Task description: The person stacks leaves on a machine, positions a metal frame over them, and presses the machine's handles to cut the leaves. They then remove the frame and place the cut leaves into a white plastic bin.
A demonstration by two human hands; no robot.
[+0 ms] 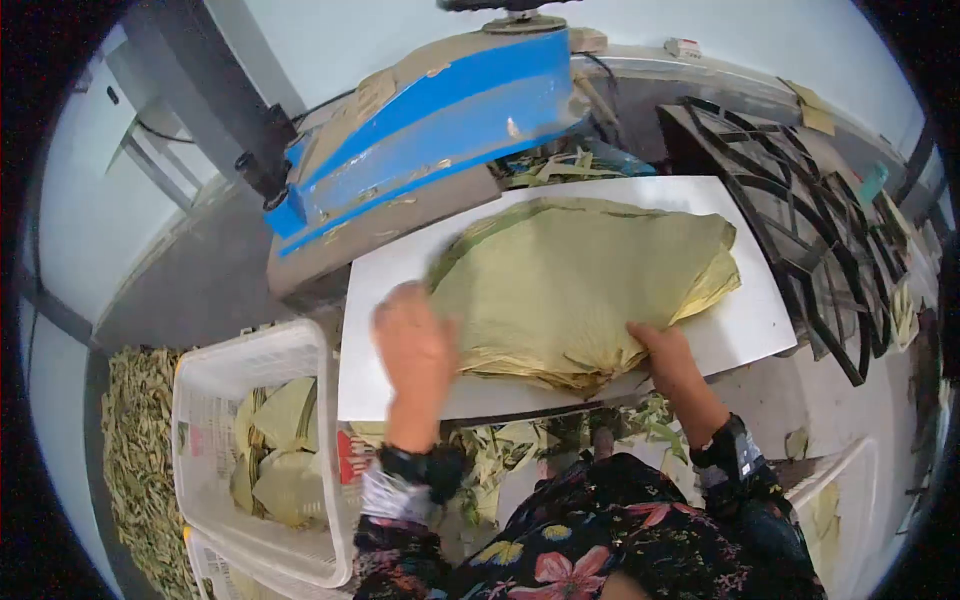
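Observation:
A thick stack of large, dry, greenish-tan leaves (570, 285) lies on a white board (375, 340), its gathered stem ends toward my body. At the stack's left edge is my left hand (412, 340), blurred, so its fingers cannot be made out clearly. My right hand (672, 362) is at the lower right edge of the stack, thumb on top of the leaves and the other fingers hidden beneath, gripping the edge.
Behind the board stands a blue machine (430, 120). Black metal frames (800, 215) lean at the right. At the lower left, a white basket (190, 430) holds leaf bundles (285, 460), beside a heap of leaf scraps (140, 450). Another basket (865, 500) is at the lower right.

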